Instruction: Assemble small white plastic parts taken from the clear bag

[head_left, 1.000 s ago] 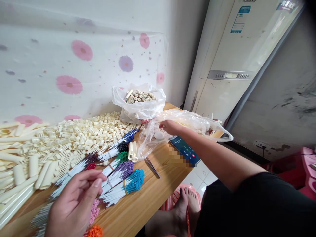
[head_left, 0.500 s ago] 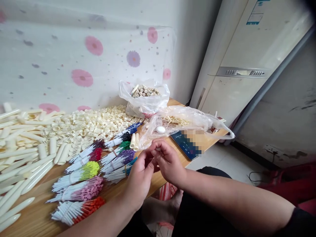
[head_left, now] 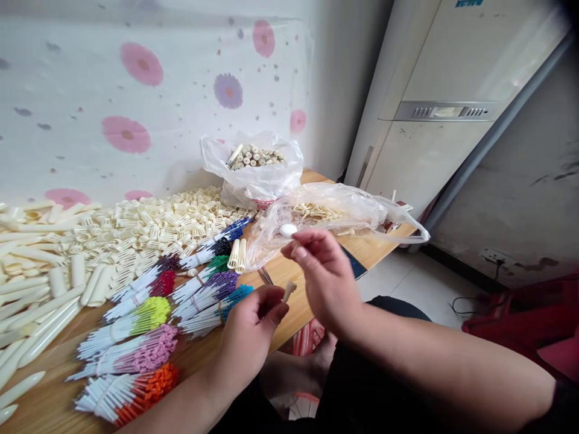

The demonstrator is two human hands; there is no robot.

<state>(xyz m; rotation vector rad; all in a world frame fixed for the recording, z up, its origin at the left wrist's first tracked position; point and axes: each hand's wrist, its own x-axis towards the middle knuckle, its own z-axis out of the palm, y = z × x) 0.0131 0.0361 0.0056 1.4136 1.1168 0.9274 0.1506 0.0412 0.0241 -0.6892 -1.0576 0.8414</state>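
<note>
My left hand (head_left: 253,328) pinches a small cream plastic piece (head_left: 289,290) over the table's front edge. Apart from it and further right, my right hand (head_left: 323,271) is closed at the fingertips on something small that I cannot make out, just below a white oval object (head_left: 288,230). Bundles of thin white sticks with coloured ends lie left of my hands, among them a blue one (head_left: 237,296), a purple one (head_left: 221,286) and an orange one (head_left: 151,386). Two cream slotted tubes (head_left: 237,254) stand side by side beyond my left hand.
Cream slotted parts (head_left: 167,220) are heaped along the wall, with long cream tubes (head_left: 40,295) at the left. Behind are a bag of round-ended pieces (head_left: 257,175) and a clear bag (head_left: 357,208) with small cream pieces. A phone (head_left: 355,263) is partly behind my right hand.
My hands have come apart. The right one has moved up towards the white oval object; the left one has moved slightly left, with the cream piece now showing. The view has shifted a little.
</note>
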